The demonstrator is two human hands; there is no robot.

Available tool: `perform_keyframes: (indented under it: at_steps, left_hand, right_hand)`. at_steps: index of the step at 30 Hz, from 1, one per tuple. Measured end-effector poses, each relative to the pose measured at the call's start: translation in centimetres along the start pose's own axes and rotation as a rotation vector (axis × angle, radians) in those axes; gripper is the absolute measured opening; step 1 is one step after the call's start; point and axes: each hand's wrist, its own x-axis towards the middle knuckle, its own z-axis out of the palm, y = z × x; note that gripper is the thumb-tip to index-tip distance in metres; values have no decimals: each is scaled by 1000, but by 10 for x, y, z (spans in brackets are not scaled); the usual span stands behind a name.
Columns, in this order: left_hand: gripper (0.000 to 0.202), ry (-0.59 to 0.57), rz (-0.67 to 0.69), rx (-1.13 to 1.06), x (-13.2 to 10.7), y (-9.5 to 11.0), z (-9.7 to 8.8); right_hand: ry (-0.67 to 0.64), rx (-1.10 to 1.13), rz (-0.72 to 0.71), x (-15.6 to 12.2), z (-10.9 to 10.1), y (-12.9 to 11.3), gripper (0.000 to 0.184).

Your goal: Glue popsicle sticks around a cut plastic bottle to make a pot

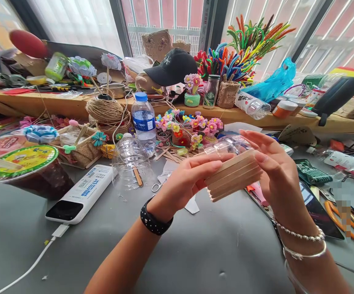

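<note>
Both hands hold a clear plastic bottle piece (232, 142) above the table. A row of several wooden craft sticks (235, 175) lies side by side along its near face. My left hand (184, 179) grips the left end, thumb on top of the sticks. At the right end, my right hand (273, 167) presses its thumb on the sticks, its other fingers behind the plastic. Whether the sticks are glued I cannot tell. Beyond my left hand stands a cut clear bottle (131, 163) with one craft stick (138, 176) on its side. Scissors (156, 187) lie partly hidden near my left wrist.
A drink cup (39, 175) and a white power bank (80, 196) with a cable sit at left. Behind are a blue-capped water bottle (143, 118), a twine ball (106, 110) and loose craft sticks (177, 154). Orange-handled scissors (352, 224) and a dark tablet (320, 212) lie at right.
</note>
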Motion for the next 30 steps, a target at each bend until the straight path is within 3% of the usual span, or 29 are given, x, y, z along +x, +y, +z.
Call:
perform_keyframes:
  at_steps: [12,16,21,26,30]
  left_hand:
    - [26,17,41,-60,2,-2,0]
    - [23,99,72,-14,3,-3,-1]
    - [20,255,189,126,2,6,-12]
    - [18,401,367,335,-3,18,-24]
    - [16,348,316,630,-8,23,-24]
  right_hand:
    - [-5,-54,19,-7,12,-3,43]
    - [-120,-76,28,-5,9,-1,48]
    - [-92,-7,-94,0,2,5,48]
    - [-24,-25,-97,5,-5,10,44]
    - [4,-35,-100,6,-6,12,42]
